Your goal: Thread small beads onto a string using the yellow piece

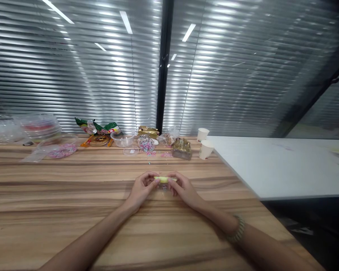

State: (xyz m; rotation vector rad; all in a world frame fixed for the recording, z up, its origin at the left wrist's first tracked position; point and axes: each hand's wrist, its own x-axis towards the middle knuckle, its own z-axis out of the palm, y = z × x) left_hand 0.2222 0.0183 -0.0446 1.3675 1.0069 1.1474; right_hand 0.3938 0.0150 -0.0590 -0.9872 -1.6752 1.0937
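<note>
My left hand (142,188) and my right hand (182,188) meet over the middle of the wooden table (73,210). Between their fingertips they pinch a small pale yellow object (164,179), held level a little above the tabletop, one hand at each end. A tiny light bit shows just below the object; I cannot tell what it is. A beaded bracelet (238,229) circles my right wrist.
Along the table's far edge lie clear plastic containers (39,126), a lid with pink bits (62,150), snack bags (97,128), a clear bowl (122,139), a pile of coloured clips (147,146), gold-wrapped items (182,147) and two paper cups (205,149). A white table (282,165) adjoins at right.
</note>
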